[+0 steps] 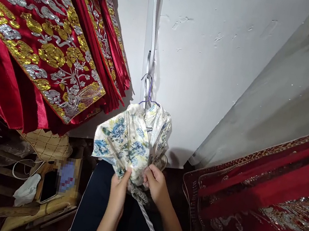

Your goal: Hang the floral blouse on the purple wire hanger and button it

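A white garment with blue and green flowers [134, 136] hangs in front of me on a purple hanger [150, 91]. Its lower part gathers over my dark-clothed lap. My left hand [120, 185] pinches the cloth near its lower left, thumb on top. On the right, my right hand [154, 180] has its fingers curled in on the front edge of the same garment. A white strap [149, 226] trails down from below the cloth, past my right forearm. The fingers under the fabric are partly hidden.
Red garments with gold and silver embroidery [51, 53] hang at the left. A red embroidered garment [263, 190] and sheer covering [265, 95] are at the right. Behind stands a white panel [200, 60]. A phone [50, 185] and white cable [18, 167] lie on a wooden seat at lower left.
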Available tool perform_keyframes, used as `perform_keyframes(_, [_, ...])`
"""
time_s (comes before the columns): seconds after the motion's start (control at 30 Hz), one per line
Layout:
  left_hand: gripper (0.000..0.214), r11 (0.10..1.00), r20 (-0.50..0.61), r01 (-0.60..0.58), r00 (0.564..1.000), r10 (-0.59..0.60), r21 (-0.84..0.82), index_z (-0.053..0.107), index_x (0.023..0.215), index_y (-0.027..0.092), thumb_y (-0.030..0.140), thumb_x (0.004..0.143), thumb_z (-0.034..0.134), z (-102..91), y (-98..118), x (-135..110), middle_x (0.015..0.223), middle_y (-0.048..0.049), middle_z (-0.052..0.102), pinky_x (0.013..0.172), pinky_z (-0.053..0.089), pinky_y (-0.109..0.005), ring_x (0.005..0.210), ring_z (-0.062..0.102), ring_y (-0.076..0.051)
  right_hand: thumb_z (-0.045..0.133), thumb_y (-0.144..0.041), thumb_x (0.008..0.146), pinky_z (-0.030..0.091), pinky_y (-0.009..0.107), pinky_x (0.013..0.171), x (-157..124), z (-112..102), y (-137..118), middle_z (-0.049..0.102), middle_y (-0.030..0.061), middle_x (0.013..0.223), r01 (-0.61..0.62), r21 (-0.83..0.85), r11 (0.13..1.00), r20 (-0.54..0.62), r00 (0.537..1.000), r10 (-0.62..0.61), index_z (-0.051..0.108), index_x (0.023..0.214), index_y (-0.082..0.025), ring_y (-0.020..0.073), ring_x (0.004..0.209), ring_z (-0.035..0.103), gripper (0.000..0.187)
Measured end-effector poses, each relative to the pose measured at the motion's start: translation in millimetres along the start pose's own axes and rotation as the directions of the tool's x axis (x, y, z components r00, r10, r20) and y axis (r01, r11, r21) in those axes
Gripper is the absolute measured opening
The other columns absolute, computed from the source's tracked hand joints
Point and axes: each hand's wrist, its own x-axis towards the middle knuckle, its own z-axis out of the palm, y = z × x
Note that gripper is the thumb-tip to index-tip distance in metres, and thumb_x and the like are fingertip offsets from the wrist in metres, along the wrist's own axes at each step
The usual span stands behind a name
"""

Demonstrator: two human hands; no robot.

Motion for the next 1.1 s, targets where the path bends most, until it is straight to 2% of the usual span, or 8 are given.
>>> perform_keyframes(0.1, [0.047, 0.915, -0.257, -0.319, 0.889, 0.379, 0.246, 0.055, 0.12, 0.024, 0.037, 0.08, 0.076, -15.2, 9, 7, 0.121, -0.0067, 0.061, 0.106, 0.041, -0.037, 0.121, 0.055, -0.025, 0.055, -0.05, 0.085, 0.029, 0.025, 0.047, -3, -2, 5, 0.051, -0.0032, 0.059, -0.073, 0.066, 0.995, -0.043, 0.996, 0.076, 0.047, 0.07, -0.021, 0.0092, 0.046, 0.04, 0.034])
perform_keyframes(0.17, [0.04, 0.815, -0.252, -0.421, 0.804, 0.539, 0.398, 0.055, 0.116, 0.025, 0.035, 0.082, 0.073, -18.7, 11, 6, 0.118, -0.006, 0.059, 0.103, 0.041, -0.035, 0.116, 0.055, -0.024, 0.056, -0.045, 0.081, 0.027, 0.025, 0.045, -6, 0, 4, 0.049, -0.0044, 0.055, -0.137, 0.103, 0.985, -0.031, 0.99, 0.14, 0.049, 0.071, -0.021, 0.0095, 0.043, 0.039, 0.027])
perform_keyframes(0.3, [0.035, 0.803, 0.155, -0.401, 0.915, 0.372, 0.441, 0.06, 0.117, 0.024, 0.022, 0.083, 0.068, -7.3, 3, -2, 0.114, -0.0082, 0.061, 0.096, 0.043, -0.034, 0.109, 0.057, -0.024, 0.052, -0.037, 0.079, 0.023, 0.024, 0.043, -12, 7, -6, 0.041, -0.0071, 0.044, -0.172, 0.118, 0.978, 0.081, 0.983, 0.163, 0.048, 0.066, -0.021, 0.009, 0.039, 0.033, 0.021])
perform_keyframes(0.5, [0.012, 0.761, 0.393, -0.396, 0.897, 0.201, 0.514, 0.061, 0.088, 0.02, 0.012, 0.084, 0.055, 7.5, -6, -6, 0.083, -0.0022, 0.059, 0.073, 0.042, -0.026, 0.08, 0.055, -0.018, 0.047, -0.029, 0.083, 0.024, 0.024, 0.044, -22, 6, -12, 0.039, -0.0068, 0.037, -0.125, -0.032, 0.992, 0.236, 0.963, 0.129, 0.052, 0.063, -0.02, 0.0092, 0.036, 0.034, 0.023])
perform_keyframes(0.67, [0.017, 0.702, 0.445, -0.453, 0.87, 0.213, 0.549, 0.047, 0.073, 0.02, 0.017, 0.09, 0.049, 8.3, -11, -6, 0.069, 0.0011, 0.05, 0.063, 0.033, -0.024, 0.067, 0.046, -0.014, 0.049, -0.032, 0.081, 0.026, 0.024, 0.043, -8, -5, -31, 0.045, -0.0047, 0.038, -0.138, 0.026, 0.99, 0.157, 0.979, 0.133, 0.057, 0.063, -0.019, 0.0094, 0.036, 0.034, 0.023])
perform_keyframes(0.87, [0.021, 0.64, 0.486, -0.48, 0.854, 0.184, 0.601, 0.042, 0.07, 0.021, 0.022, 0.089, 0.052, 8.8, -10, 4, 0.065, 0.0024, 0.044, 0.057, 0.028, -0.023, 0.062, 0.042, -0.013, 0.059, -0.032, 0.081, 0.022, 0.022, 0.042, 59, -20, -146, 0.042, -0.0064, 0.041, 0.145, 0.193, 0.97, -0.086, 0.988, -0.13, 0.058, 0.066, -0.017, 0.0067, 0.038, 0.031, 0.021])
perform_keyframes(1.0, [0.023, 0.623, 0.481, -0.479, 0.858, 0.182, 0.619, 0.044, 0.067, 0.02, 0.023, 0.087, 0.053, 5.5, -1, 19, 0.062, 0.0028, 0.045, 0.056, 0.031, -0.022, 0.059, 0.046, -0.013, 0.055, -0.026, 0.084, 0.024, 0.021, 0.041, 68, -6, -208, 0.047, -0.005, 0.044, 0.313, 0.182, 0.932, -0.056, 0.95, -0.308, 0.06, 0.07, -0.016, 0.0065, 0.039, 0.035, 0.018])
perform_keyframes(1.1, [0.015, 0.619, 0.474, -0.474, 0.862, 0.181, 0.626, 0.054, 0.071, 0.02, 0.022, 0.085, 0.059, 3.3, 20, 24, 0.063, 0.0017, 0.054, 0.059, 0.038, -0.023, 0.06, 0.053, -0.014, 0.051, -0.023, 0.086, 0.031, 0.02, 0.044, 48, 9, -209, 0.053, -0.004, 0.048, 0.332, 0.098, 0.938, 0.055, 0.939, -0.338, 0.062, 0.073, -0.016, 0.0069, 0.041, 0.04, 0.02])
